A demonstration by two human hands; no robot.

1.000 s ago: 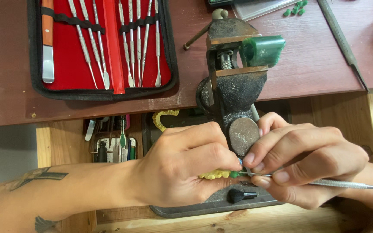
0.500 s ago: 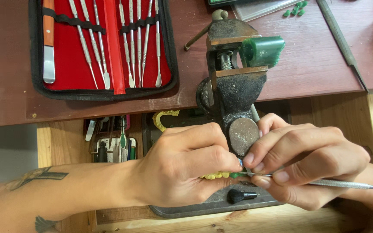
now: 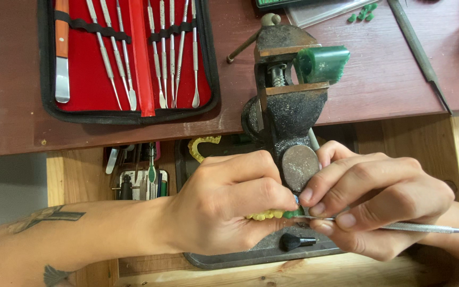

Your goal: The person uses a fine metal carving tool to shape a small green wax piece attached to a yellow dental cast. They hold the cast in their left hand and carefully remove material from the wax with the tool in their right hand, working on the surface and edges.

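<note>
A red-lined tool case (image 3: 49,106) lies open on the dark table (image 3: 378,79). Below it, the left hand (image 3: 229,207) is curled tight around a small yellow-and-green piece (image 3: 272,214), pinched just under the bench vise (image 3: 288,106). The right hand (image 3: 378,204) grips a thin metal pick (image 3: 431,229), its tip touching the piece.

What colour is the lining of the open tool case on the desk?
Red, inside a black-edged tool case; the head view shows it, holding slim metal tools.
</note>
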